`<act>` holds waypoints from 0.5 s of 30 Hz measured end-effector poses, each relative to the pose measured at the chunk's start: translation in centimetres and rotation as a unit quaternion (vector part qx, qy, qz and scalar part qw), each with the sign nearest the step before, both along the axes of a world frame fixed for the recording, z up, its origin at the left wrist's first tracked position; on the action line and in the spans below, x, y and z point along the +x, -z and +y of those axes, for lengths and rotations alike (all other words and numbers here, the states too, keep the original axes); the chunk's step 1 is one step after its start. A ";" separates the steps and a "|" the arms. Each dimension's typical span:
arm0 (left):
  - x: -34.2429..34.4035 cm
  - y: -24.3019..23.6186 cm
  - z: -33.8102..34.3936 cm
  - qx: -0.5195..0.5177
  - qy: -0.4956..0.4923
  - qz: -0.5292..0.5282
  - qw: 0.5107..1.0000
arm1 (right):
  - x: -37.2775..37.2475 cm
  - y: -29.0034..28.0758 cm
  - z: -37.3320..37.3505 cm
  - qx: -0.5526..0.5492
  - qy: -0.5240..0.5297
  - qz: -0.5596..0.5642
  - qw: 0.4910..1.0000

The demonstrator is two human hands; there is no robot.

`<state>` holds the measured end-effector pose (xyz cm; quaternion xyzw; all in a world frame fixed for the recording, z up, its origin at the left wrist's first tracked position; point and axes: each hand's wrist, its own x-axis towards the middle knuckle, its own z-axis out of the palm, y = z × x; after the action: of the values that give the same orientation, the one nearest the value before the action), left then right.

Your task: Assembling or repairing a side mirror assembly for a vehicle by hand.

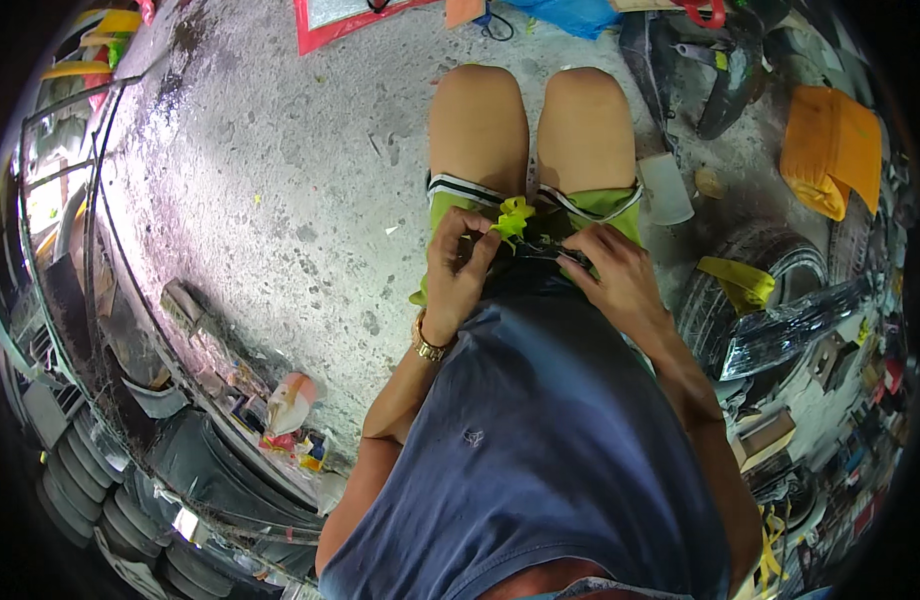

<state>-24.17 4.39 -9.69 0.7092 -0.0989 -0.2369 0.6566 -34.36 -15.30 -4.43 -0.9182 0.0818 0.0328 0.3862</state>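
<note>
My left hand [458,260] is closed, with thumb and fingertips pinched on a small, ragged yellow-green piece [512,218] over my lap; a gold watch circles that wrist. Just right of it, my right hand [610,268] has its fingers bent and closed around something thin, dark and partly shiny [542,249], too small to make out. Both hands are above my green shorts [620,220] and the dark blue shirt [540,400], between my thighs.
Concrete floor [300,180] lies ahead and left. A metal frame [95,200] and stacked tires [80,470] line the left. At right are a tire [705,310], yellow sheet [735,280], orange folded item [820,150] and pale panel [668,188]. A red-edged sheet [350,25] lies ahead.
</note>
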 end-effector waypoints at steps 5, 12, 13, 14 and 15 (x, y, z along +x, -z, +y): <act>-0.9 -0.4 0.2 0.034 0.014 -0.072 0.997 | 0.3 -0.3 0.3 -0.003 -0.013 0.003 1.000; -1.1 -1.9 -0.2 0.116 0.088 -0.085 0.986 | 2.1 0.2 2.1 -0.044 -0.047 -0.047 0.997; -1.2 -2.0 -0.2 0.118 0.088 -0.087 0.985 | 2.2 0.7 2.2 -0.041 -0.054 -0.053 0.996; -1.2 -2.1 -0.3 0.139 0.069 -0.110 0.982 | 2.1 1.0 2.3 -0.039 -0.054 -0.055 0.996; -1.3 -2.3 -0.3 0.159 0.050 -0.134 0.977 | 2.0 1.1 2.5 -0.015 -0.047 -0.053 0.997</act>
<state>-25.42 4.07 -7.43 0.8242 -0.1817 -0.1850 0.5034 -32.33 -12.78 -5.56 -0.9273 0.0186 0.0014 0.3739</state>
